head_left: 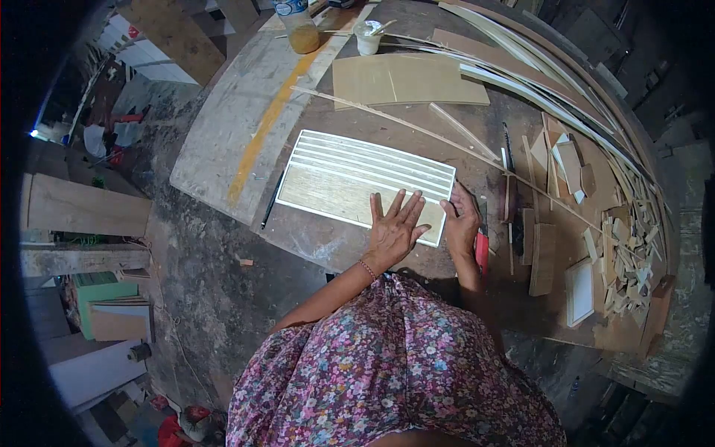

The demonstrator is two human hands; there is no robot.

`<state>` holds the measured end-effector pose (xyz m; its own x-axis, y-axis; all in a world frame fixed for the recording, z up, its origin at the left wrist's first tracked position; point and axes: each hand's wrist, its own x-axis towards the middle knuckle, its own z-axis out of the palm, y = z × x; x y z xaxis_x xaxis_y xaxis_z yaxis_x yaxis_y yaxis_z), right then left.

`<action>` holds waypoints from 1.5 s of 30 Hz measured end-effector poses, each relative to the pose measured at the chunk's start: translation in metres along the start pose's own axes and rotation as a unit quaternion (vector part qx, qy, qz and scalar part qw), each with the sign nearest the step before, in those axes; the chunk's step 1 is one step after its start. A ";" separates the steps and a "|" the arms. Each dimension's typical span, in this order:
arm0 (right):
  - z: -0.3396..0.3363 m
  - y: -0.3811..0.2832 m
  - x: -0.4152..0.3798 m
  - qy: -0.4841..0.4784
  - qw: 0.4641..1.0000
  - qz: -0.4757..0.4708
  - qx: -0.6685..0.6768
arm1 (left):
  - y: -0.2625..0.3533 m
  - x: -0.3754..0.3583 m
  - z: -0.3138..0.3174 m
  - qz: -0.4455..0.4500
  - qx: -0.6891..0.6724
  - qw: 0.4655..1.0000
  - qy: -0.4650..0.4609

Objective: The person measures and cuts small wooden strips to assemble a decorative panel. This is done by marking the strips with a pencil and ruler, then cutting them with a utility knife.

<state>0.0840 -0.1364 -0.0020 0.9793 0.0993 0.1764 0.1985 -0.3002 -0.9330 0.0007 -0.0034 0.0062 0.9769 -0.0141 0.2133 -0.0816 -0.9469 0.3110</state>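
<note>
A rectangular wooden panel (328,186) with white edging lies on the worktable in front of me, several white strips running lengthwise across its far half. My left hand (398,229) rests flat on the panel's near right part, fingers spread. At the panel's right end, my right hand (463,222) is bent round the short edge, thumb on the near side of the corner; part of its fingers is hidden. Just beyond that hand lies a red-handled tool (482,252). A thin dark stick, perhaps a pencil (268,208), lies along the panel's left end.
Offcuts (629,261) and small wood pieces are heaped on the right. Long thin strips (514,56) curve along the far side. A flat board (410,78), a white cup (368,39) and a plastic bottle (302,33) stand or lie at the back. A thin stick (402,127) crosses the table.
</note>
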 end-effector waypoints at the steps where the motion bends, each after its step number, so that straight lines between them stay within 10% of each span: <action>1: -0.001 0.000 0.000 0.001 1.000 -0.008 -0.020 | 0.000 0.000 0.000 -0.001 0.001 1.000 -0.001; 11: 0.001 0.021 0.003 -0.006 0.998 -0.018 0.052 | -0.014 0.000 -0.005 -0.045 -0.163 0.985 0.024; 20: 0.009 -0.015 0.003 -0.015 0.957 -0.202 -0.208 | -0.046 -0.014 -0.011 -0.136 0.035 0.988 0.060; 28: 0.036 -0.025 -0.009 -0.223 0.850 -0.181 -0.441 | -0.049 -0.014 -0.013 -0.140 0.041 0.987 0.061; 45: 0.064 -0.051 -0.009 -0.243 0.820 -0.224 -0.467 | -0.103 -0.007 -0.028 -0.248 0.080 0.958 0.120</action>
<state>0.0620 -0.0612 0.0240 0.7138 0.6960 0.0777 0.6997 -0.7040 -0.1219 -0.0037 0.1035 -0.0016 0.8126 0.5059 0.2893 0.4302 -0.8556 0.2879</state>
